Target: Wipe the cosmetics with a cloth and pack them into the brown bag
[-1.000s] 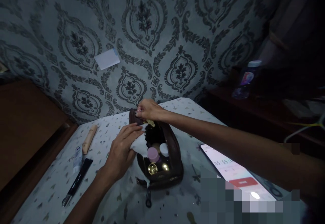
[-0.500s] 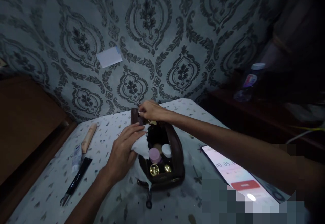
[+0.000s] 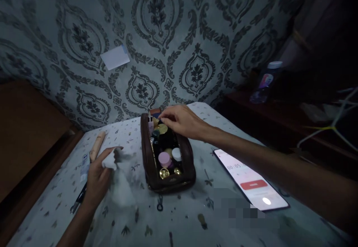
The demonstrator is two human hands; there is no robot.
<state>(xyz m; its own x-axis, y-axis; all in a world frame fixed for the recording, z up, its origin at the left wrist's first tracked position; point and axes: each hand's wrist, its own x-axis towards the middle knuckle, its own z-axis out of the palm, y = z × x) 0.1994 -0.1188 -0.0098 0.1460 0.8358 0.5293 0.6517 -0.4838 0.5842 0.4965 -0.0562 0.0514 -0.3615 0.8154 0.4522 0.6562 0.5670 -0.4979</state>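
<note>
A brown zip bag (image 3: 188,161) lies open on the patterned white sheet, packed with small items. Among them are a pink-lidded jar (image 3: 165,159), a white-lidded jar (image 3: 176,154), two gold caps and a small bottle (image 3: 151,124). My right hand (image 3: 177,119) is over the bag's far right end, thumb and fingertips drawn together; what they hold, if anything, is too small to make out. Left of the bag, my left hand (image 3: 99,176) grips a crumpled white tissue (image 3: 120,180), partly blurred, which hangs toward the sheet.
Left of my left hand lie a beige tube (image 3: 97,144), a clear tube (image 3: 84,166) and a dark tube (image 3: 80,198), partly hidden. At the right is a lit phone (image 3: 251,180). A bottle (image 3: 263,83) stands on a dark red surface. The patterned wall rises behind.
My left hand has moved left, away from the bag, taking the tissue with it and uncovering the bag's left side. My right hand has shifted slightly right and off the bag's far left corner.
</note>
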